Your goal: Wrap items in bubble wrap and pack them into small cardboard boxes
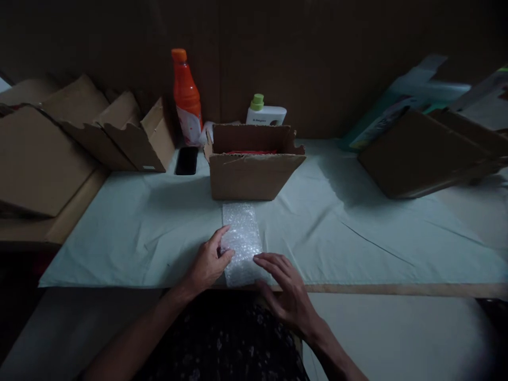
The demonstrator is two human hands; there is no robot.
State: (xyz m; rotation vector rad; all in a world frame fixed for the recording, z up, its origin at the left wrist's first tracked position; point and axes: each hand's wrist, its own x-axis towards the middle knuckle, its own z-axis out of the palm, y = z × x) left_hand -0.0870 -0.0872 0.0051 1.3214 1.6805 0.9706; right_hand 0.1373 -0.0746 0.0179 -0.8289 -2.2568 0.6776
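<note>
A strip of clear bubble wrap [241, 233] lies flat at the front edge of the cloth-covered table, just before an open cardboard box. My left hand [208, 263] rests at its left side, thumb and forefinger spread apart and touching the wrap near its edge. On the opposite side is my right hand [286, 291], fingers stretched out and the fingertips at the wrap's right edge. Its thumb hangs by the near corner, slightly blurred. Whether anything is inside the wrap, I cannot tell. Something red shows inside the cardboard box [248, 177].
Cardboard boxes [127, 132] stand in a row at left; another box [420, 153] sits at right before a teal jug [381, 119]. Behind are an orange bottle [186, 95], a white bottle with green cap [266, 114] and a black phone [186, 161]. Pale cloth [337, 233] covers the table.
</note>
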